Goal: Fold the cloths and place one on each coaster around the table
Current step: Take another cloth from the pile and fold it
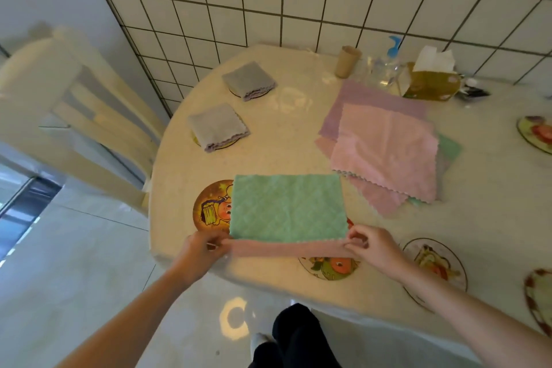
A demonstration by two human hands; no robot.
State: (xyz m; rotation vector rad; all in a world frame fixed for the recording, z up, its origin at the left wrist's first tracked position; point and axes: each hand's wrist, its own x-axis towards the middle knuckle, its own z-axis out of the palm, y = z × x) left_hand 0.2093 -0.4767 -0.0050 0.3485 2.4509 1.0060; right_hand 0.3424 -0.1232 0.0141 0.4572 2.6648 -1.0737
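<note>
I judge we are in the middle of folding the green cloth (288, 208), which lies at the near table edge, partly over a cartoon coaster (210, 207); its pink underside shows along the near hem. My left hand (199, 252) pinches the left near corner with curled fingers. My right hand (373, 245) pinches the right near corner the same way. Next I should carry both corners evenly to the far edge. Unfolded cloths (385, 148) wait further right.

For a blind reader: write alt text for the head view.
Left hand and right hand pinch the near corners of a green-and-pink cloth half-folded on a round table. Two folded grey cloths sit on coasters; unfolded cloths lie stacked.
</note>
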